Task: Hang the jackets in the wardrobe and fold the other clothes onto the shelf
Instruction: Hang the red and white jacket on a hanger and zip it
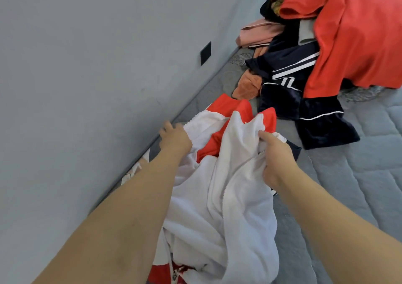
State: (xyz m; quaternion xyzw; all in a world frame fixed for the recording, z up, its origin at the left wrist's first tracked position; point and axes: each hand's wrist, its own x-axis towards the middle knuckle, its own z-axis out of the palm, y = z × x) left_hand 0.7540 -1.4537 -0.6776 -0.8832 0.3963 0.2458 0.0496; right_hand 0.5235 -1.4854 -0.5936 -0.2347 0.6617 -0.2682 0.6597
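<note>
White-and-red zip jacket (219,188) lies bunched on the grey quilted bed (359,175), right under both hands, long axis running from the viewer's body out toward the wall (87,66); right hand (275,155) pinches the white zip edge w/ curled fingers, left hand (174,139) sits at the far collar side by the wall, fingers curled over the fabric, grip itself hidden. Jacket looks soft fleecy inside, slick red panels, floppy; rest of the pile, i.e. big red garment (352,40) and navy striped clothes (289,83), sits well apart, ahead-right, nearer the right hand.

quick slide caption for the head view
Both hands, left and right, lift a white-and-red zip jacket off the grey mattress.
</note>
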